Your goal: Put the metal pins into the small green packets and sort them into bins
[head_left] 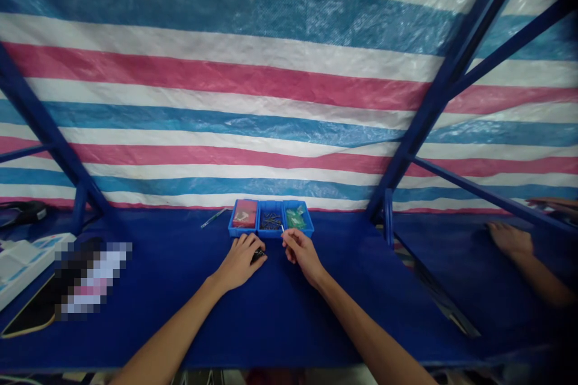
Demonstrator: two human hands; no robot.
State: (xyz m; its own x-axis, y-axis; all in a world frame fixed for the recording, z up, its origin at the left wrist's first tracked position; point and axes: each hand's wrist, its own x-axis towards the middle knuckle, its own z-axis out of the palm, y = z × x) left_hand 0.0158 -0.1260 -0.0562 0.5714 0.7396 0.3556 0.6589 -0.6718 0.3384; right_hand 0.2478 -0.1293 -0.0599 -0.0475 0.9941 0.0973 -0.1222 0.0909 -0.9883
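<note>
My left hand (pixel 242 257) rests on the blue table just in front of the parts bins, its fingers curled round a small black object (pixel 258 254) whose kind is mostly hidden. My right hand (pixel 301 252) is closed in a pinch on a thin pale stick-like piece (pixel 282 229), too small to name. Its fingertips are close to the front of the middle bin. Three joined blue bins (pixel 271 233) stand beyond both hands. Dark screw-like parts (pixel 271 220) lie in the middle one. A red packet (pixel 245 214) fills the left bin, and green bagged material (pixel 295 218) the right.
A slim clear-and-green item (pixel 213 218) lies left of the bins. Farther left are a black board (pixel 34 307), a white device (pixel 34 261) and a black object (pixel 24 213). Blue metal frames (pixel 409 144) flank the table. Another person's hand (pixel 510 239) is at the right.
</note>
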